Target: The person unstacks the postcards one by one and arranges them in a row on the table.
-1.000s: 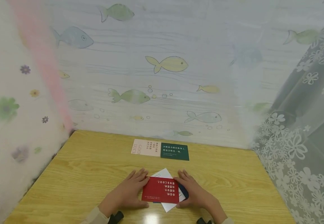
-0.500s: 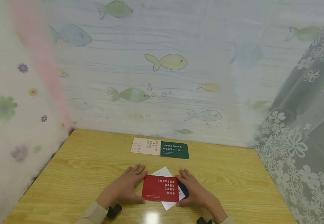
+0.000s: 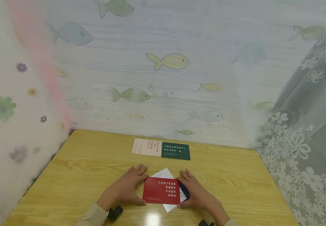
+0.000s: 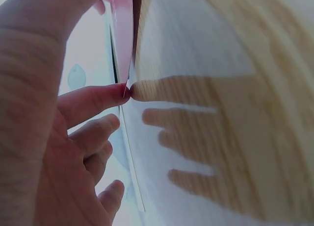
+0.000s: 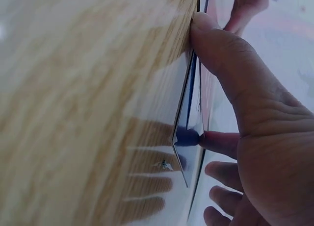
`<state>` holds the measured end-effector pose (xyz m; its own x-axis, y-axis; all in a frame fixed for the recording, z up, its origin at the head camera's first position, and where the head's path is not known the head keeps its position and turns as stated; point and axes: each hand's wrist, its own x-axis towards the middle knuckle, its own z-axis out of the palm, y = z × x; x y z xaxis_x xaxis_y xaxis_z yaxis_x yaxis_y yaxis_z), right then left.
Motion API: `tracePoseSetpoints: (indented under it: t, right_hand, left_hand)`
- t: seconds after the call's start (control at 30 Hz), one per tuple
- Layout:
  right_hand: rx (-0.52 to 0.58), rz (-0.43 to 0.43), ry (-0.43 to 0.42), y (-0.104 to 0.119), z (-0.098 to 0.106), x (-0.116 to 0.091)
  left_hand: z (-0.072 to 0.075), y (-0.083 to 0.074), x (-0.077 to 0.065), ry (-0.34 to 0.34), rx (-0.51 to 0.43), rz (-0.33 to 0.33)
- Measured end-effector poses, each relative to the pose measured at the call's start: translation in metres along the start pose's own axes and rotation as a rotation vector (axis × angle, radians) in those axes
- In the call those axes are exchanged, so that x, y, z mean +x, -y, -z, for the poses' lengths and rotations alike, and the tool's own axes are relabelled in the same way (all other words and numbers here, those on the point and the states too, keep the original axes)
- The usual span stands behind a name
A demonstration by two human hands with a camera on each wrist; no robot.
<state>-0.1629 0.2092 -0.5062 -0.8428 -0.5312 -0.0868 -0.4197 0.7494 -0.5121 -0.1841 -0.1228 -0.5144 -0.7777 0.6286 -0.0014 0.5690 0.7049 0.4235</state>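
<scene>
- The red card (image 3: 161, 190) lies flat between the two hands, on top of a little messy pile.
- Under it is a white card (image 3: 163, 173), turned crooked, with corners poking out at 12 and 6 o'clock.
- A dark blue card (image 3: 185, 192) peeks out from under the white one at 3 o'clock.
- The left hand (image 3: 127, 185) is at 9 o'clock, spread wide. Its pointer finger touches the red card's 10 o'clock corner; its thumb tip is near the 7 o'clock corner.
- The right hand (image 3: 196, 192) is at 3 o'clock, spread too, its thumb and pointer finger touching the pile.
- At 12 o'clock, well apart, a pink card (image 3: 144, 147) and a green card (image 3: 176, 151) lie side by side on the table (image 3: 81, 175).
</scene>
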Motion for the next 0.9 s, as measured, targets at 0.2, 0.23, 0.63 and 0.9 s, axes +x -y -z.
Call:
tracePoseSetpoints:
  t: [0.2,0.23,0.63,0.9]
  right_hand:
    - [-0.019,-0.019,0.004,0.0,0.001,0.0]
    - [-0.02,-0.027,0.006,0.0,0.001,0.0]
    - [-0.001,-0.044,-0.038,-0.005,0.0,-0.008]
    - [0.068,-0.08,-0.03,-0.004,0.003,-0.017]
  left_hand:
    - [0.003,-0.003,0.003,-0.019,0.012,-0.023]
    - [0.004,-0.004,0.003,-0.021,0.01,-0.025]
    - [0.009,-0.007,0.006,-0.089,-0.004,-0.074]
    - [0.008,-0.008,0.007,-0.115,-0.04,-0.084]
